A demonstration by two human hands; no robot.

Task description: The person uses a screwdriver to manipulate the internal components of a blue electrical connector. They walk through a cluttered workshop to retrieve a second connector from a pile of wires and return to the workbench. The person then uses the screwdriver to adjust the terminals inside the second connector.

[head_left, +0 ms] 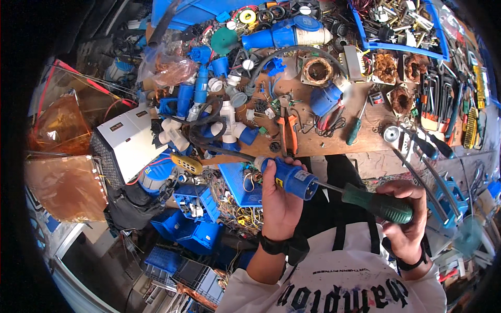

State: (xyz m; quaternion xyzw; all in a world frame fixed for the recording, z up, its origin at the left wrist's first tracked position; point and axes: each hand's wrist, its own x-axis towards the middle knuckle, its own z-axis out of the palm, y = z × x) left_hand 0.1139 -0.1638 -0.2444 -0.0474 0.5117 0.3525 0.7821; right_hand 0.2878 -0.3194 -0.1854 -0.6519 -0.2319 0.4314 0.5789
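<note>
My left hand (281, 208) is wrapped round a blue industrial plug (292, 179), held just off the front edge of the workbench. A dark cable (229, 152) runs out of the plug's back end to the left. In my right hand (408, 221) is a screwdriver (377, 203) with a dark green handle. Its steel shaft points left, and the tip meets the plug's front face; whether it sits in a screw cannot be made out. Pliers with orange handles (288, 134) lie on the bench beyond the plug.
The wooden workbench (318, 148) carries blue and white connectors, a second green screwdriver (354, 130), rusty square parts (402, 100) and a row of hex keys (438, 99). A blue tray (445, 47) of metal bits stands far right. Blue bins (201, 235) sit lower left.
</note>
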